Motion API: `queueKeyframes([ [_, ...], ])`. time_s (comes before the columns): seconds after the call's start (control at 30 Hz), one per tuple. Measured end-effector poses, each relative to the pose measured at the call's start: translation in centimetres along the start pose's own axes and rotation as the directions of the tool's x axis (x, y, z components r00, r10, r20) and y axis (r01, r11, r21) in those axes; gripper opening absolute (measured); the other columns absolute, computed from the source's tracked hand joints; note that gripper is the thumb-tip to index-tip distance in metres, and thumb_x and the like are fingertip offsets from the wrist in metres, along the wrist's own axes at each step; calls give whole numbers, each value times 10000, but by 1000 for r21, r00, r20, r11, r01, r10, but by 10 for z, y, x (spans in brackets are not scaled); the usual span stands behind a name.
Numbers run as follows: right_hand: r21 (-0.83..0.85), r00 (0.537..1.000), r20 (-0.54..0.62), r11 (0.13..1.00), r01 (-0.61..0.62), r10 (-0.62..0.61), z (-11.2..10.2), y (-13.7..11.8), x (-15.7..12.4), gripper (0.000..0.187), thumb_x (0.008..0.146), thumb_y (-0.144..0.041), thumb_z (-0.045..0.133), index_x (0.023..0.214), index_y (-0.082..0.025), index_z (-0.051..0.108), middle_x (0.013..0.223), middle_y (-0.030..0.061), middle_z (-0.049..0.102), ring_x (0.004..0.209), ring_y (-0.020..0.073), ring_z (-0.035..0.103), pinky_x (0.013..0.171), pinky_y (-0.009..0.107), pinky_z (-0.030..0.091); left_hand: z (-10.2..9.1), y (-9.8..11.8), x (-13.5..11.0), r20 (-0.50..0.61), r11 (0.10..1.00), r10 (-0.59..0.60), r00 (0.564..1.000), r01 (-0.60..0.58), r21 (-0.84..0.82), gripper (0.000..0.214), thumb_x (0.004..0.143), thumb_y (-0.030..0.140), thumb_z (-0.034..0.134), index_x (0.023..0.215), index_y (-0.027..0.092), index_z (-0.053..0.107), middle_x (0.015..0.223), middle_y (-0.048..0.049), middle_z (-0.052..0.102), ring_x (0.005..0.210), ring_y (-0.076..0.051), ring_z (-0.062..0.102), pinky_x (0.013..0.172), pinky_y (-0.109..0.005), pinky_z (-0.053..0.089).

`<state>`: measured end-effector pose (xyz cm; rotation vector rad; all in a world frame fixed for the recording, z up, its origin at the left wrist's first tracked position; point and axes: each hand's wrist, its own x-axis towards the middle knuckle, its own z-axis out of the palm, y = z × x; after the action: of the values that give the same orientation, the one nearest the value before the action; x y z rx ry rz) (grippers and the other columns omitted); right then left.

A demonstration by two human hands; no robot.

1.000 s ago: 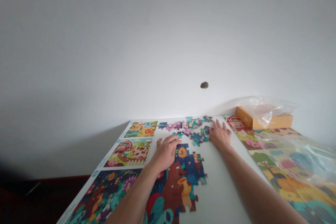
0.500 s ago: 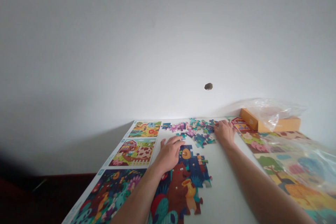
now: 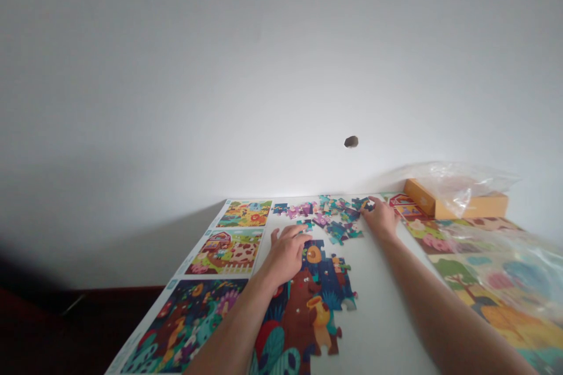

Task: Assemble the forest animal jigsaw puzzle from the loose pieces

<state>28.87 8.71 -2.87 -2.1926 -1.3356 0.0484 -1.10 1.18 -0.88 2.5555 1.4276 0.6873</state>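
A partly joined jigsaw (image 3: pixel 316 299) with a brown bear and a honey pot lies on the white table (image 3: pixel 387 328). My left hand (image 3: pixel 285 255) rests flat on the jigsaw's upper left part, fingers spread. Beyond it lies a heap of loose pieces (image 3: pixel 328 214) in teal, pink and blue. My right hand (image 3: pixel 380 217) reaches to the heap's right end, and its fingertips pinch a dark loose piece (image 3: pixel 368 205).
A reference sheet (image 3: pixel 220 263) with printed pictures lies at the left. More picture sheets (image 3: pixel 475 269) lie at the right under clear plastic. An orange box (image 3: pixel 457 202) with a plastic bag on it stands by the wall. The table's left edge drops to dark floor.
My right hand has moved from the middle of the loose pieces to the heap's right end and closed its fingertips on a dark piece. My left hand has stayed on the jigsaw.
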Motion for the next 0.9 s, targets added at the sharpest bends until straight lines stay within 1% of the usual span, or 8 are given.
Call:
queueKeyframes([
  [0.17, 301, 995, -98, 952, 52, -23, -24, -12, -28, 382, 871, -472, 452, 879, -170, 686, 827, 104, 707, 790, 248, 633, 726, 327, 417, -3, 2, 1, -8, 999, 45, 999, -46, -24, 470, 876, 54, 432, 1135, 362, 674, 1313, -6, 603, 1231, -223, 496, 1074, -553, 280],
  [0.23, 476, 993, 73, 878, 51, -97, -30, -19, -50, 443, 875, -538, 422, 792, -178, 665, 696, 72, 686, 646, 214, 617, 600, 285, 404, -3, 2, 1, -1, 996, 77, 997, -77, -48, 481, 868, 32, 422, 1109, 352, 689, 1267, -7, 630, 1195, -215, 518, 1067, -533, 293],
  [0.3, 582, 922, 319, 813, -9, -218, -32, -23, -69, 404, 854, -534, 461, 759, -189, 649, 656, 46, 679, 575, 189, 605, 543, 262, 392, -2, 1, 2, 17, 991, 117, 993, -115, -75, 494, 849, 6, 422, 1078, 339, 706, 1203, -11, 662, 1154, -210, 543, 1056, -509, 311],
  [0.4, 521, 912, 290, 847, 103, -289, -35, -19, -85, 374, 827, -537, 524, 680, -205, 613, 630, 22, 654, 605, 179, 583, 572, 254, 394, 1, -1, 3, 32, 983, 157, 987, -153, -105, 494, 824, -10, 433, 1052, 318, 723, 1138, -18, 689, 1105, -212, 564, 1017, -462, 354],
  [0.5, 554, 925, 194, 815, 172, -327, -40, -13, -87, 451, 857, -588, 465, 669, -200, 597, 665, 18, 634, 672, 185, 564, 634, 268, 406, 2, -2, 3, 19, 981, 164, 986, -161, -111, 471, 822, -8, 441, 1019, 306, 733, 1110, -10, 699, 1071, -211, 576, 972, -427, 382],
  [0.7, 764, 851, 269, 638, 97, -451, -48, -22, -100, 487, 889, -600, 437, 686, -180, 575, 659, 0, 561, 635, 144, 486, 602, 256, 375, -2, 3, 3, -8, 981, 169, 986, -169, -99, 335, 887, 78, 468, 946, 278, 730, 1036, -9, 712, 995, -198, 602, 968, -412, 388],
  [0.8, 799, 811, 334, 600, 25, -479, -47, -30, -110, 438, 877, -576, 489, 730, -175, 590, 626, -15, 546, 551, 115, 431, 526, 240, 322, -5, 7, 2, -56, 980, 165, 985, -169, -100, 243, 882, 202, 581, 1096, 269, 676, 1072, -30, 702, 1032, -220, 592, 997, -433, 382],
  [0.9, 837, 780, 380, 544, -62, -497, -44, -36, -115, 387, 828, -561, 576, 795, -176, 589, 700, 7, 631, 598, 130, 516, 556, 241, 370, -5, 10, 2, -127, 974, 173, 977, -189, -123, 458, 851, 295, 658, 1296, 269, 550, 1110, -48, 688, 1069, -227, 582, 1026, -439, 380],
])
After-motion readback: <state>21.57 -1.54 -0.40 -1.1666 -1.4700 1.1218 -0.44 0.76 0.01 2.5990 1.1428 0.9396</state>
